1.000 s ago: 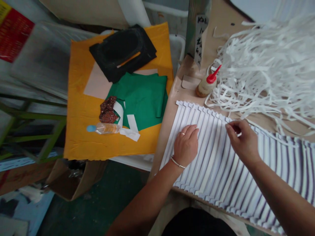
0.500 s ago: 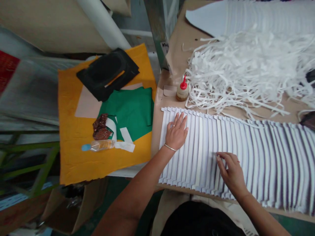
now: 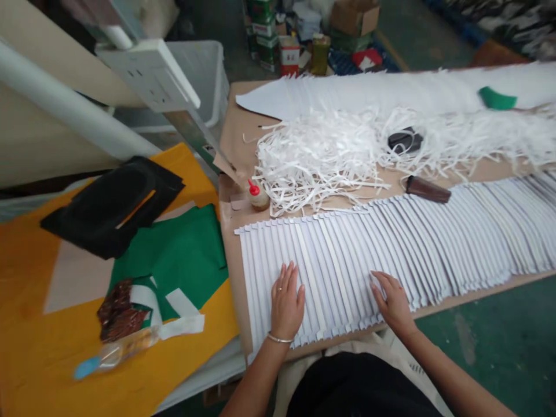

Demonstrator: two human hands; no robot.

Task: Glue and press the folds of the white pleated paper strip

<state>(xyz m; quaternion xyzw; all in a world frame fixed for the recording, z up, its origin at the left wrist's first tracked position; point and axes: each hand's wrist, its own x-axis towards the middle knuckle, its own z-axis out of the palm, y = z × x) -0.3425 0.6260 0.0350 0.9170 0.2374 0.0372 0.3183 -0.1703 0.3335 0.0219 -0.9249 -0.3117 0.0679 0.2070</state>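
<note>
A long row of overlapping white strips, their notched ends showing along both sides, lies along the front of the table. My left hand rests on the left part of this row, fingers stretched out and flat, with a bracelet at the wrist. To its right, my right hand is at the row's near edge, its fingers slightly curled and the thumb apart from them. Nothing shows in either hand. Behind the row stands a small glue bottle with a red nozzle, beside a heap of thin white ribbons.
Left of the table, a yellow sheet bears green cloth, a black folded piece and a clear plastic bottle. A brown bundle lies behind the row. A socket box hangs on a post.
The view has swung to the right and up, showing more of the row and the floor beyond. My left hand has slid nearer along the strips; my right thumb and fingers have parted.
</note>
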